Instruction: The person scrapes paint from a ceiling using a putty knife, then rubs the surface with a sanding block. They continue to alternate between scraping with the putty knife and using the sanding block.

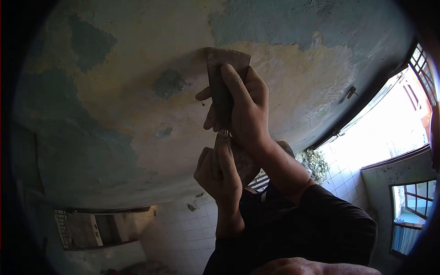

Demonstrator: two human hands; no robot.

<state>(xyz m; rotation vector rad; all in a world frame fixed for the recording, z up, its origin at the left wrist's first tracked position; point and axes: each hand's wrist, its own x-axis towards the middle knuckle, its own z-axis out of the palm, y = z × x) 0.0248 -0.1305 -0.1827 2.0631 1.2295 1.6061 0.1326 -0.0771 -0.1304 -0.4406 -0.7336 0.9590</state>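
Note:
A flat, dark scraper (220, 85) with a broad, slightly curved edge lies close to a surface of peeling paint (160, 50). Its narrow end points down toward my body. My right hand (250, 103) grips it, thumb pressed along the blade and fingers curled behind it. Just below, my left hand (217, 172) is closed, with its thumb and fingertips pinched at the scraper's narrow end. Something small and pale shows there between the fingertips. The scraper casts a soft shadow to its left on the patchy cream and blue-green paint.
A bracket-like fitting (352, 92) sticks out from the surface on the right. Beyond are a bright opening (389, 119), a barred window (415, 201), leafy plants (317, 164) and white tiles (201, 229). Dark clothing (298, 233) fills the lower middle. A recessed opening (101, 229) lies lower left.

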